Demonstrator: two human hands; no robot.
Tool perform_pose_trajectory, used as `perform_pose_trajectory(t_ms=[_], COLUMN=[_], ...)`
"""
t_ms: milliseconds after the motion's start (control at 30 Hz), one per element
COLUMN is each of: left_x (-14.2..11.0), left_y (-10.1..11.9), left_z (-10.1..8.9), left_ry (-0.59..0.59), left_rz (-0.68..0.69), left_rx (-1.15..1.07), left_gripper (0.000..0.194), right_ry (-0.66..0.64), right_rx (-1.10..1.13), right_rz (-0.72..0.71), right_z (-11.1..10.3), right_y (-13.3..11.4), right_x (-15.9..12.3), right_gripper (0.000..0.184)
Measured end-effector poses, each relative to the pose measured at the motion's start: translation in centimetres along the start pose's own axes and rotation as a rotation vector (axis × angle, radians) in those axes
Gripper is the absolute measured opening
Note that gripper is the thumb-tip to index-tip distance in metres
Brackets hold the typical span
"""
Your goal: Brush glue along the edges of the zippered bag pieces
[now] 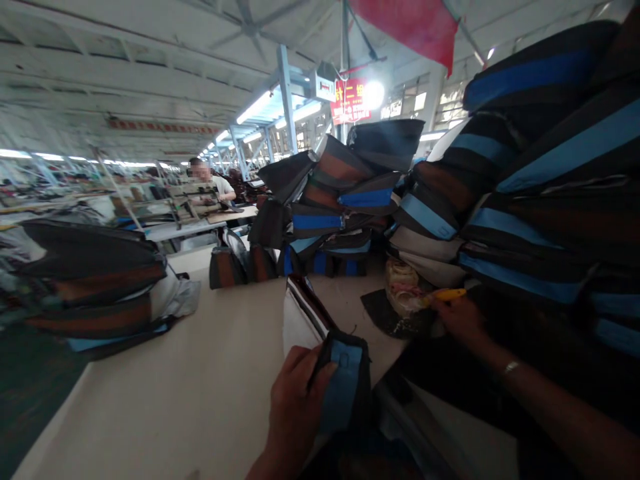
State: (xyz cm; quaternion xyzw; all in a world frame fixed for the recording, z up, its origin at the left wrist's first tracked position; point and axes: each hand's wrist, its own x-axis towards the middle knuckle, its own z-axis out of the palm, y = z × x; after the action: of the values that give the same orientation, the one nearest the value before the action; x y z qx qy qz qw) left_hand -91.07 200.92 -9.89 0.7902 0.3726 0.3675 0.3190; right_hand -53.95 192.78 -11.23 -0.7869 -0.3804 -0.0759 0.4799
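My left hand [295, 400] is closed on a dark padded fabric piece [345, 383] with a light-blue stripe, thumb pressed against its front. White and dark layers of cloth [305, 317] rise behind that hand. Further right, my right hand [463, 320] grips a small yellow tool [449, 295]; its working end is too blurred to make out. Left of the tool stands a yellowish, translucent bundle or container [401, 287] with pinkish bits on it. It rests on a dark scrap [377, 313] on the pale table [200, 400].
Tall stacks of dark fabric pieces with blue and brown stripes [540, 213] fill the right side. More pieces [340, 193] are heaped at the back. Another stack [105, 287] sits at the table's left edge. Beyond, a person [220, 187] works at another table.
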Motion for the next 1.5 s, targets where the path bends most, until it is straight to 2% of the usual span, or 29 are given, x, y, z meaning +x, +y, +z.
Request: perform_pose_trajectory(t_ms=[133,233,300,367,467,533,633,733,833,933,1033,1100,1167,1267,1367,1433,1500], left_x=[1.1,1.5,1.7,1.7,1.7,1.7,1.6,1.5,1.3,1.1,0.9,0.8,0.8,0.9,1.0,0.9,0.7], left_y=[1.2,2.0,2.4,2.6,2.7,2.7,2.6,2.5,2.3,2.2,2.1,2.1,2.2,2.2,2.2,2.2,2.0], left_z=[0.5,1.0,1.2,1.2,0.8,0.4,0.3,0.7,1.2,1.3,1.0,1.0,1.0,1.2,1.0,0.7,0.7], left_ry=[-0.013,-0.028,-0.041,-0.05,-0.053,-0.051,-0.055,-0.059,-0.059,-0.064,-0.059,-0.056,-0.059,-0.043,-0.007,0.012,0.038], left_rz=[0.064,0.074,0.078,0.081,0.08,0.08,0.081,0.086,0.105,0.117,0.116,0.107,0.102,0.106,0.117,0.138,0.172], left_rx=[-0.053,-0.073,-0.091,-0.113,-0.131,-0.131,-0.132,-0.146,-0.162,-0.17,-0.169,-0.174,-0.183,-0.185,-0.156,-0.127,-0.089], left_gripper=[0.028,0.024,0.024,0.023,0.025,0.026,0.025,0.023,0.021,0.021,0.019,0.019,0.02,0.021,0.019,0.02,0.02], right_ry=[-0.056,-0.205,-0.336,-0.437,-0.535,-0.575,-0.578,-0.517,-0.508,-0.492,-0.439,-0.403,-0.42,-0.47,-0.342,-0.298,-0.36], right_rx=[0.329,0.462,0.506,0.485,0.356,0.266,0.247,0.324,0.338,0.323,0.342,0.371,0.413,0.368,0.281,0.309,0.331], right_rz=[-0.213,-0.413,-0.607,-0.785,-0.968,-0.999,-0.916,-0.9,-0.994,-0.916,-0.824,-0.819,-0.816,-0.901,-0.996,-0.932,-0.876], right_z=[-3.0,-4.3,-4.3,-3.6,-2.9,-3.1,-4.2,-4.3,-2.8,-1.1,-0.7,-1.1,-1.5,-1.7,-2.1,-2.8,-3.4], right_y=[-8.8,-15.4,-18.4,-19.9,-19.9,-19.2,-18.7,-19.7,-21.1,-21.6,-21.3,-20.9,-20.7,-20.3,-19.6,-18.8,-17.8], right_x=[-1.3,-3.1,-4.0,-4.4,-3.9,-3.2,-2.6,-3.1,-4.0,-4.1,-3.7,-3.7,-4.0,-4.6,-4.6,-4.5,-4.6], right_gripper=[0.03,0.023,0.011,0.008,0.012,0.014,0.013,0.007,0.008,0.008,0.006,0.005,0.005,0.005,0.005,0.005,0.005])
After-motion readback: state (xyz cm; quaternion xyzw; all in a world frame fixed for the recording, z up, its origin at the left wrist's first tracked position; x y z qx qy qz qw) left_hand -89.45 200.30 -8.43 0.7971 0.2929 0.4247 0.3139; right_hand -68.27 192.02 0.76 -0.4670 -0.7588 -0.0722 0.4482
